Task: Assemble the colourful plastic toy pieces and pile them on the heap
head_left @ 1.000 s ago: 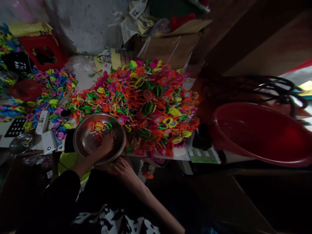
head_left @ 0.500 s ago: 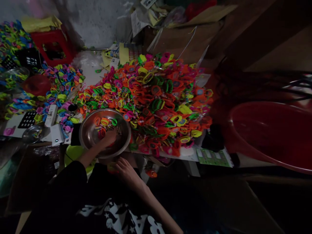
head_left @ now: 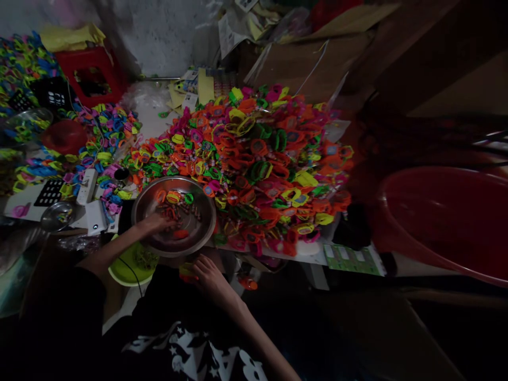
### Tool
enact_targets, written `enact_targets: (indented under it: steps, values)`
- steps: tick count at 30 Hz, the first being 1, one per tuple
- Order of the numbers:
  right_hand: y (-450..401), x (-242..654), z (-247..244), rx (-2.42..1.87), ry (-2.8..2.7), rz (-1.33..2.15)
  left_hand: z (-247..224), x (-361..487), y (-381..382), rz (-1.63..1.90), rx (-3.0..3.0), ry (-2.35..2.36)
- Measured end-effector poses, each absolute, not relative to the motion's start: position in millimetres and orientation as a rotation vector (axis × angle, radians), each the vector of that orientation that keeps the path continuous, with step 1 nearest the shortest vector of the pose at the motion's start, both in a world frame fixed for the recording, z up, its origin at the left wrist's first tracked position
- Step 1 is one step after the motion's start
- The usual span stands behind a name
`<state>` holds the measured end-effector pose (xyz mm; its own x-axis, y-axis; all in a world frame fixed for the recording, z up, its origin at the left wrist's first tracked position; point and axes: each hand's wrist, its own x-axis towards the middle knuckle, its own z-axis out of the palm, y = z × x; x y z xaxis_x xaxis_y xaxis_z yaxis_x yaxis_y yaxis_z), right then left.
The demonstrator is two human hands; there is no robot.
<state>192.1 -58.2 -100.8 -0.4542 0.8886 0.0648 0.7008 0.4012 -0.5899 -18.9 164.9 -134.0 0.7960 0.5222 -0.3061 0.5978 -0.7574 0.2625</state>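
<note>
A metal bowl (head_left: 202,235) holds orange, yellow and green toy watches, small beaded pieces and a separate orange piece (head_left: 181,233). Over the left part of the bowl, my left hand (head_left: 157,223) reaches in among the small pieces; its fingertips are too dark and blurred to read. Below the bowl's front rim, my right hand (head_left: 205,272) is closed around a yellow and orange watch (head_left: 187,271), partly hidden by the fingers. A large heap of bright toy watches (head_left: 262,169) lies right beside the bowl.
A lime-green basin (head_left: 125,272) sits below the bowl's left side. A power strip (head_left: 87,187) and a white box (head_left: 96,217) lie to the left. A red stool (head_left: 113,79) stands at the back, and a large red tub (head_left: 448,211) is at the right.
My left hand has moved left within the bowl, uncovering the orange piece. The lime-green basin shows more. My right hand remains below the rim with the watch.
</note>
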Motion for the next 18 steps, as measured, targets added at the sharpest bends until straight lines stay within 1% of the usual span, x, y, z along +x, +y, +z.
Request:
enact_targets:
  steps: [3,7,18]
  values:
    - [-57.9,191.1,-102.4,-1.362,-2.313,0.692,-141.7,-18.6,163.7,-0.411,2.737,0.676]
    - [-59.4,192.0,-104.7,-1.384,-2.303,0.688,-145.9,-15.6,168.1,-0.479,2.845,0.551]
    - [-60.5,196.0,-103.2,-1.431,-2.268,0.658,-143.8,2.2,179.7,-0.43,2.994,0.448]
